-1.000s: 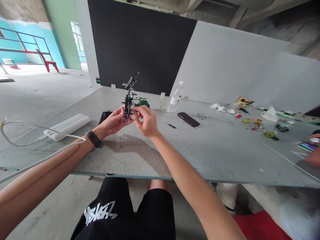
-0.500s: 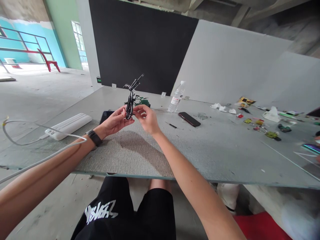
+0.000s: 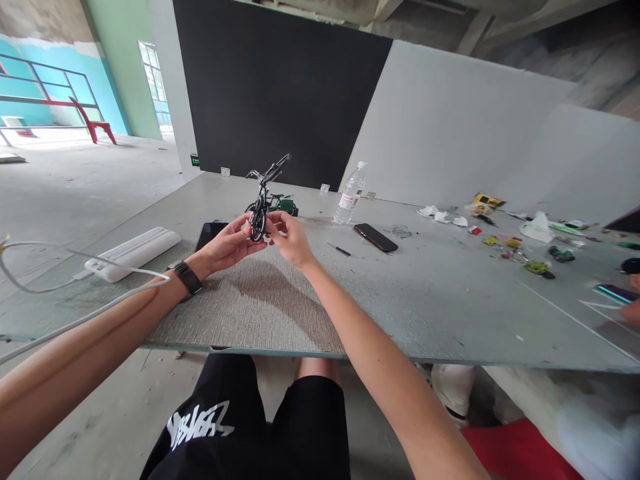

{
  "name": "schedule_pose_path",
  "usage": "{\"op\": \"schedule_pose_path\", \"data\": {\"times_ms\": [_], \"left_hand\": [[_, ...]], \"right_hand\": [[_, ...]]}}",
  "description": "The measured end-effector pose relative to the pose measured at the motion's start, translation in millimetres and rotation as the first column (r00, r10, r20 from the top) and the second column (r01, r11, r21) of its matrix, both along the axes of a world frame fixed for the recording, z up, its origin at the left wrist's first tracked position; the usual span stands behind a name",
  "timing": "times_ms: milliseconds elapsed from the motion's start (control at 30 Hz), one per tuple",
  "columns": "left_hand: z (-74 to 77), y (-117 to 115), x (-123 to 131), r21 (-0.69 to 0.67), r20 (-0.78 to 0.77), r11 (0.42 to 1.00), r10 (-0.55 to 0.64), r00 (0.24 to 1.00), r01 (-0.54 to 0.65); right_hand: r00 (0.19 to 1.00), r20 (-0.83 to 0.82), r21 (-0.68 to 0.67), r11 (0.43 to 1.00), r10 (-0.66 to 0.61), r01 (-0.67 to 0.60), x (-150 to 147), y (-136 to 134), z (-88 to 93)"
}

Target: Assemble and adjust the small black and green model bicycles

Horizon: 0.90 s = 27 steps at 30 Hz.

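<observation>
A small black model bicycle (image 3: 261,200) stands on end above the grey table (image 3: 350,300), its handlebars pointing up and to the right. My left hand (image 3: 227,243) grips its lower wheel from the left; a black watch sits on that wrist. My right hand (image 3: 289,239) pinches the same wheel area from the right. A small green part (image 3: 284,204) lies on the table just behind the bicycle.
A white power bank (image 3: 134,252) with a cable lies at the left, a dark phone (image 3: 209,233) behind my left hand. A water bottle (image 3: 349,195), a second phone (image 3: 376,237) and a thin black tool (image 3: 339,250) lie right of centre. Small parts litter the far right, where another person's hand (image 3: 631,308) shows.
The bicycle has tilted slightly, its handlebars swinging further to the right. Both hands stay on the lower wheel with small finger shifts.
</observation>
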State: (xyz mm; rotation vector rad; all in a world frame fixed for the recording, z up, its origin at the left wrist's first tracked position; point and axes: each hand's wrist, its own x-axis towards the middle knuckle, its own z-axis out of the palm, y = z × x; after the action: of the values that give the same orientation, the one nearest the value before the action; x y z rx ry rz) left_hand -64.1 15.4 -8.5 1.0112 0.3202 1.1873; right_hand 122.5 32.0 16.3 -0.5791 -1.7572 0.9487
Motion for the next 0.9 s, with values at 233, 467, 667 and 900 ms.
{"op": "schedule_pose_path", "data": {"times_ms": [233, 467, 667, 900], "left_hand": [[0.4, 1.5, -0.6, 0.025, 0.027, 0.999, 0.045, 0.999, -0.045], [-0.7, 1.3, 3.1, 0.08, 0.051, 0.996, 0.026, 0.998, -0.03], [-2.6, 2.3, 1.2, 0.056, 0.029, 0.997, 0.057, 0.998, -0.059], [2.3, -1.9, 5.5, 0.077, 0.054, 0.993, 0.086, 0.995, -0.09]], "right_hand": [[0.992, -0.081, -0.097, 0.99, 0.098, -0.106, -3.8, -3.1, -0.2], [0.994, -0.104, -0.093, 0.995, -0.039, 0.03, -9.0, -4.7, -0.2], [0.997, -0.049, -0.049, 0.997, -0.056, 0.054, -8.7, -5.3, 2.0], [0.989, -0.02, 0.026, 0.989, -0.144, 0.145, -9.0, -5.5, 2.9]]}}
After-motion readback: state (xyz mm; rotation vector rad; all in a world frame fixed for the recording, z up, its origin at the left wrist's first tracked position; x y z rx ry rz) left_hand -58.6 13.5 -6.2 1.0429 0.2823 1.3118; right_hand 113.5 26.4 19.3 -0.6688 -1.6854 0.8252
